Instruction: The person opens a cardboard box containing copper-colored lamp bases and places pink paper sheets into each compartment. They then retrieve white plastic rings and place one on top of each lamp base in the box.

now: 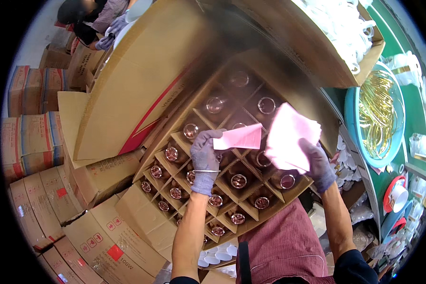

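Note:
My left hand [204, 158], in a grey-purple glove, pinches a single pink paper slip [242, 137] by its left end. To its right, my gloved right hand [320, 166] grips a stack of pink paper slips [291, 135] along its lower right edge. Both hands are above an open carton split into cells by cardboard dividers [225, 169]. Round glass pieces [238, 181] with clear rims sit in many of the cells. My hands and the papers cover some of the cells.
Raised carton flaps [132, 90] stand at the left. Closed cartons [111, 246] are stacked beyond. At the right, a blue basin [397, 137] holds gold cords on a green surface. A box of white plastic pieces [345, 33] sits far right. Another person's gloved hands [113, 31] work at the far left.

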